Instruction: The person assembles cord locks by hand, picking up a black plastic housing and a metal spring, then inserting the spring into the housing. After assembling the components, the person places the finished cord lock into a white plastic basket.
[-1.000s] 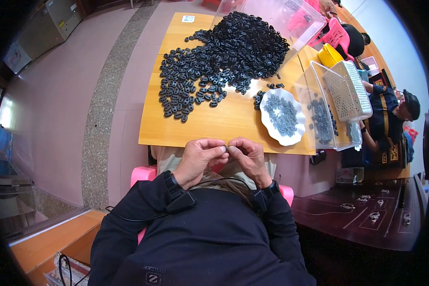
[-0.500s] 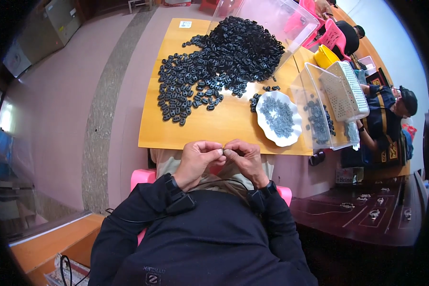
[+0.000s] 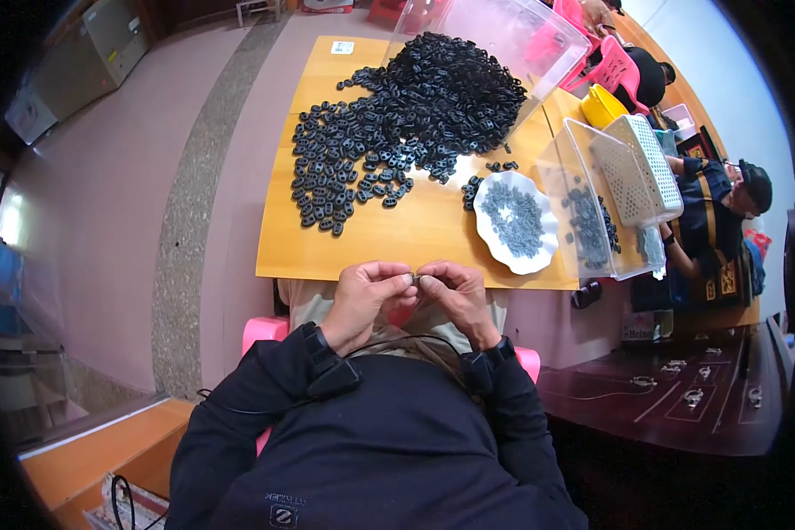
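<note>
My left hand (image 3: 364, 305) and my right hand (image 3: 461, 302) meet just off the near edge of the wooden table (image 3: 397, 243). Both are closed in a pinch, thumbs against fingers, around one small dark piece (image 3: 416, 277). The fingertips cover most of it, so its exact shape is hard to make out. Beyond them lies a large heap of black plastic pieces with two holes (image 3: 455, 93), thinning into a loose spread toward the left. To the right of my hands sits a white wavy-rimmed plate (image 3: 548, 246) holding many small translucent grey pieces.
A clear plastic bin (image 3: 583, 146) with black pieces stands at the table's right edge, a white perforated basket (image 3: 640, 168) leaning in it. Another clear bin (image 3: 552, 31) lies behind the heap. A yellow bowl (image 3: 601, 106) is at the far right. A person (image 3: 715, 199) sits beyond.
The fingertips have shifted very slightly apart, and a little more of the small dark piece shows between them. Otherwise the hands hold their place.
</note>
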### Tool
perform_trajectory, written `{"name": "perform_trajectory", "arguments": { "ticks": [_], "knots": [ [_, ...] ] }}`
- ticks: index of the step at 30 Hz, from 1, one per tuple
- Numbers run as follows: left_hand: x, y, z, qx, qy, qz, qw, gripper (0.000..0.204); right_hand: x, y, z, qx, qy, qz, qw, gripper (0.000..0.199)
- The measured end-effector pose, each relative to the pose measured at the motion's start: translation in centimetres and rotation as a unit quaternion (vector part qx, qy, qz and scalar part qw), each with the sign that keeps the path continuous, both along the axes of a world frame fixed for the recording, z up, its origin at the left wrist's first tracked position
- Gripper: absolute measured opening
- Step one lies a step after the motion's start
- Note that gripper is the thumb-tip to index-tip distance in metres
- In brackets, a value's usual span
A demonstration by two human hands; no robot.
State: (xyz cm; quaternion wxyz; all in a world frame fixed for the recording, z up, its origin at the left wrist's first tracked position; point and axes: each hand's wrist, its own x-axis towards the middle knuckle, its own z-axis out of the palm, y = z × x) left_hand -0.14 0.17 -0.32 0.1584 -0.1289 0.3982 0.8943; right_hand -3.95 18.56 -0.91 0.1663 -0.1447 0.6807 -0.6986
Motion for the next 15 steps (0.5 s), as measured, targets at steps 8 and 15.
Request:
{"name": "perform_trajectory", "arguments": {
  "ticks": [8,15],
  "knots": [
    [0.07,-0.12,0.43,0.002,-0.003,0.004,1.0,0.015,0.11,-0.06,0.58,-0.026,-0.041,-0.014,0.999,0.015],
    [0.07,-0.05,0.21,0.003,-0.003,0.004,1.0,0.015,0.09,0.01,0.34,-0.022,-0.032,-0.004,0.999,0.015]
  ]
}}
